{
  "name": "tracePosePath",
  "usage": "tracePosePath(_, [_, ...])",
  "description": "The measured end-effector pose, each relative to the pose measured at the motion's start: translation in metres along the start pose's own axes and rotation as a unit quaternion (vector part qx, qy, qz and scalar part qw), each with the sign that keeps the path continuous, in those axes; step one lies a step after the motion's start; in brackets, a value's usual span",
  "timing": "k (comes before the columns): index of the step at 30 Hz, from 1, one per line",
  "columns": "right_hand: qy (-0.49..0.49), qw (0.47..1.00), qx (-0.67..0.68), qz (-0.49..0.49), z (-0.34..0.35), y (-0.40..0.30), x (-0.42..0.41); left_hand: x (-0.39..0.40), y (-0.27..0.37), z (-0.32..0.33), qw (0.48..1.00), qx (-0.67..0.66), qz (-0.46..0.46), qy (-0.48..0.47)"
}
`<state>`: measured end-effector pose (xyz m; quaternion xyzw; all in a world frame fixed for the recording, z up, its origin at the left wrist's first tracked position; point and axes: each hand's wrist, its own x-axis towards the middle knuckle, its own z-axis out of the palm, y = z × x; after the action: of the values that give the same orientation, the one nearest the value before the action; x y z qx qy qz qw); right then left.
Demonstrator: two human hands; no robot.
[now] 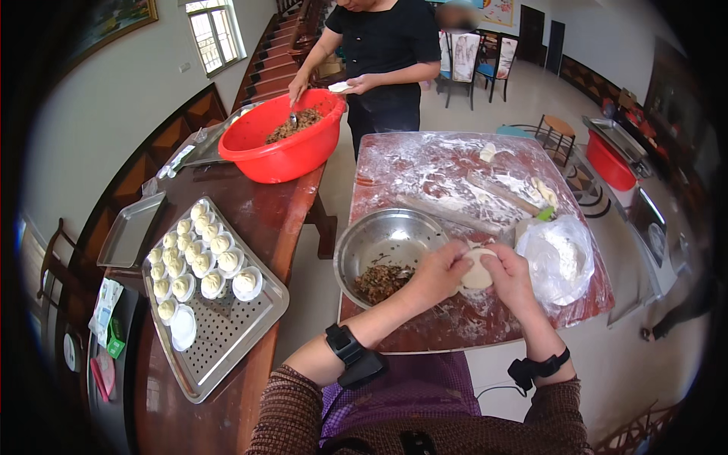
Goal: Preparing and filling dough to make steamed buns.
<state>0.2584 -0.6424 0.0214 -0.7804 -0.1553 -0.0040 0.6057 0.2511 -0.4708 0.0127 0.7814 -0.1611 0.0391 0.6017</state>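
Between my two hands I hold a flat round dough wrapper [476,273] over the floured wooden table [398,162]. My left hand [443,267] pinches its left edge, and my right hand [509,268] grips the right edge. Just left of my left hand stands a steel bowl [398,230] with chopped filling [378,284] in its bottom. A clear plastic bag [554,259] with white flour in it lies beside my right hand. Beyond the hands lie two wooden rolling pins [446,213] and a scraper with a green handle [545,214].
On the left table, a perforated steel tray [227,335] carries several pleated buns [200,263] on paper liners and a stack of liners [183,328]. Across from me, a person [384,51] spoons filling from a red basin [284,151]. Dough pieces [545,192] lie at the table's far right.
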Motion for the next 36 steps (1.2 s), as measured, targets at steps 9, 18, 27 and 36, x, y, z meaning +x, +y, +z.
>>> tracePosePath(9, [-0.032,0.999,0.011,0.019,-0.007,0.004,0.007,0.007,-0.004,-0.002,0.997,-0.053,-0.043,-0.039])
tracePosePath(18, [-0.023,0.999,0.015,0.027,-0.01,0.007,0.007,0.007,-0.009,0.002,0.996,0.005,0.08,0.031])
tracePosePath(27, [-0.071,0.997,0.023,0.012,-0.001,0.002,0.006,0.007,-0.013,0.004,0.98,0.051,0.147,0.121])
tracePosePath(36, [-0.057,0.994,-0.031,-0.083,-0.014,0.02,0.01,0.007,-0.015,0.011,0.991,0.014,0.086,0.105])
